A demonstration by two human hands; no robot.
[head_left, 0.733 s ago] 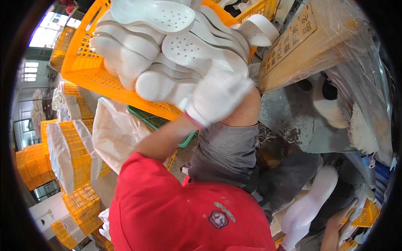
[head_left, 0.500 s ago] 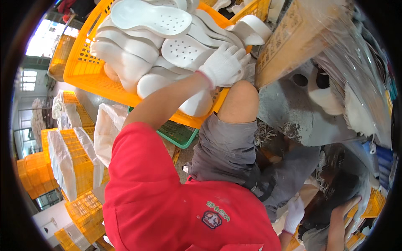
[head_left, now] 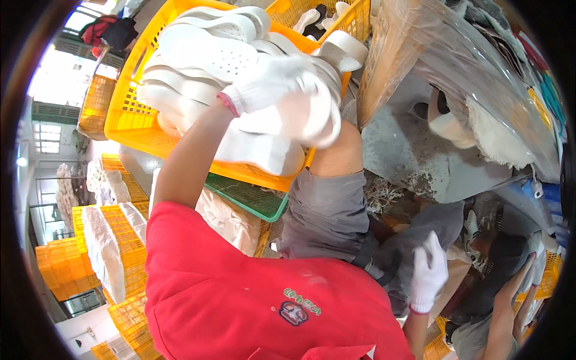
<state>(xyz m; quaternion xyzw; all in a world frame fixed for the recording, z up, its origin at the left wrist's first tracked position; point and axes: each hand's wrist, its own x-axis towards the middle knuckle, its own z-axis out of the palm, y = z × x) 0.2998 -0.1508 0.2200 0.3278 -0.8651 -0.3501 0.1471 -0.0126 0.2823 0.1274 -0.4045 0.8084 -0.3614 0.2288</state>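
Observation:
My left hand, in a white knit glove, is closed over a white shoe sole at the right side of an orange plastic crate. Motion smears both the fingers and the sole. Under and beside it the crate is heaped with white wedge soles, some with rows of small holes. Lower right, beside my thigh, my right hand wears a matching glove. Its fingers are raised and apart, and nothing shows in them.
Below the crate sits a green basket. A grey metal surface and a plastic-wrapped carton stand to the right. Stacked orange crates fill the left side. Another person's arm shows at lower right.
My left hand has lifted a white sole and shifted left with it. My right hand has risen from low beside my leg, its fingers spreading. The view has shifted slightly.

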